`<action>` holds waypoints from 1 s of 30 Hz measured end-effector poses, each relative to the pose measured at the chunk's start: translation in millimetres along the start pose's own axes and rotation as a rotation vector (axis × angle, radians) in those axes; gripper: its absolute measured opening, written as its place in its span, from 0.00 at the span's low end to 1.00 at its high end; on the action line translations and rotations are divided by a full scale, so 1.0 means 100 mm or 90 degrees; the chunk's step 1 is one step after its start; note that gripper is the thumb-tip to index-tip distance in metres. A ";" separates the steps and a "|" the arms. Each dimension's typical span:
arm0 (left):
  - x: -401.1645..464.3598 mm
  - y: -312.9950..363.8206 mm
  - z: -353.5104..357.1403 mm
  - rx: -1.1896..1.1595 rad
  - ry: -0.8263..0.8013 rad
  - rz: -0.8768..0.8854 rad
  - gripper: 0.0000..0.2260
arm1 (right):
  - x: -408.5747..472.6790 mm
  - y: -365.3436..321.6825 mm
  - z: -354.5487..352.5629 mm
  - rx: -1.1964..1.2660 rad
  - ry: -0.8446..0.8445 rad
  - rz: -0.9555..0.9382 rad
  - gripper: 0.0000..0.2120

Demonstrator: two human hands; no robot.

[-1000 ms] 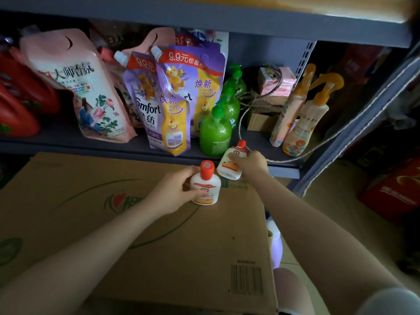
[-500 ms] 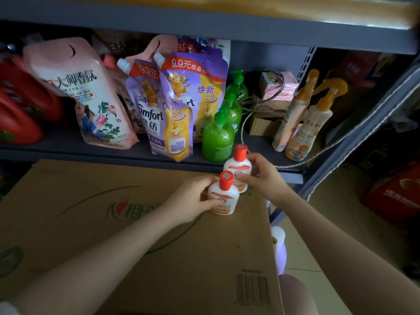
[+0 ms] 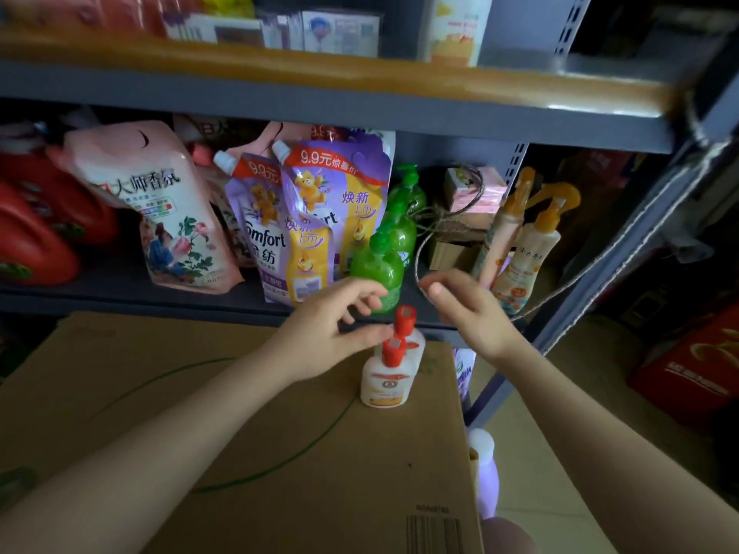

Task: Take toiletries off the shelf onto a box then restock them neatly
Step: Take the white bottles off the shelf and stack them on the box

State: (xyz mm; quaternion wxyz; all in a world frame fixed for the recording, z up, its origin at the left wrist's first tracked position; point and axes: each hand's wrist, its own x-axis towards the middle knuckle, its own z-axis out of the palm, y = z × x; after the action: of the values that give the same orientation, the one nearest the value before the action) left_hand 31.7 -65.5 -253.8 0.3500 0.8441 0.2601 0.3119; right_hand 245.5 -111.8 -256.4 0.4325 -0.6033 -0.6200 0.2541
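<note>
Two small white bottles with red caps stand upright on the cardboard box (image 3: pixel 280 453), one (image 3: pixel 386 383) in front of the other (image 3: pixel 414 337). My left hand (image 3: pixel 336 329) hovers just left of their caps with fingers spread, holding nothing. My right hand (image 3: pixel 468 309) is raised to their right, fingers relaxed and empty. On the grey shelf (image 3: pixel 120 293) behind stand green pump bottles (image 3: pixel 378 265), purple Comfort refill pouches (image 3: pixel 296 229), a pink floral pouch (image 3: pixel 168 209) and two orange-topped spray bottles (image 3: pixel 524 249).
Red detergent jugs (image 3: pixel 36 233) fill the shelf's far left. Small boxes tied with twine (image 3: pixel 468 209) sit at the back. An upper shelf (image 3: pixel 360 74) holds more goods. A lilac bottle (image 3: pixel 486 473) stands beside the box, and red cartons (image 3: pixel 688 365) lie on the floor at right.
Both hands have let go of the two red-capped bottles, which now stand together on the box. The hands have lifted away toward the shelf, and the view has tilted up.
</note>
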 end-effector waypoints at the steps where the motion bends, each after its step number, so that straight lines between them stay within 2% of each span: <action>1: 0.09 0.10 -0.12 0.045 0.028 0.048 0.17 | 0.09 -0.20 -0.07 -0.005 0.062 -0.052 0.18; 3: 0.33 0.30 -0.35 0.183 0.115 0.161 0.18 | 0.28 -0.63 -0.20 0.013 0.169 -0.139 0.16; 6: 0.72 0.60 -0.68 0.408 0.253 0.295 0.21 | 0.53 -1.13 -0.41 0.022 0.275 -0.237 0.05; 9: 1.01 0.79 -0.94 0.576 0.320 0.281 0.30 | 0.76 -1.46 -0.58 -0.033 0.327 -0.300 0.03; 13: 1.21 0.84 -1.14 0.674 0.201 0.158 0.38 | 1.11 -1.70 -0.77 -0.074 0.423 -0.285 0.05; 17: 1.27 0.76 -1.16 0.735 0.227 0.170 0.39 | 1.56 -1.73 -0.95 -0.138 0.399 -0.115 0.15; 19: 1.29 0.71 -1.15 0.735 0.273 0.200 0.40 | 1.73 -1.74 -1.01 -0.119 0.348 -0.007 0.22; 21: 1.30 0.68 -1.13 0.739 0.294 0.215 0.39 | 1.81 -1.76 -1.01 -0.089 0.288 0.054 0.23; 24: 1.29 0.67 -1.12 0.733 0.306 0.221 0.38 | 1.90 -1.75 -1.01 -0.167 0.259 0.049 0.22; 30: 1.29 0.68 -1.10 0.701 0.305 0.198 0.37 | 1.95 -1.74 -0.96 -0.177 0.194 0.034 0.21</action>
State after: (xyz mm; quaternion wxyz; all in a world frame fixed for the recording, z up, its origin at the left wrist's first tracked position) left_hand 55.2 23.8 -96.4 -0.2542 0.8353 0.3284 0.3603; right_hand 254.4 32.3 -17.8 0.4267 -0.7049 -0.5605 0.0830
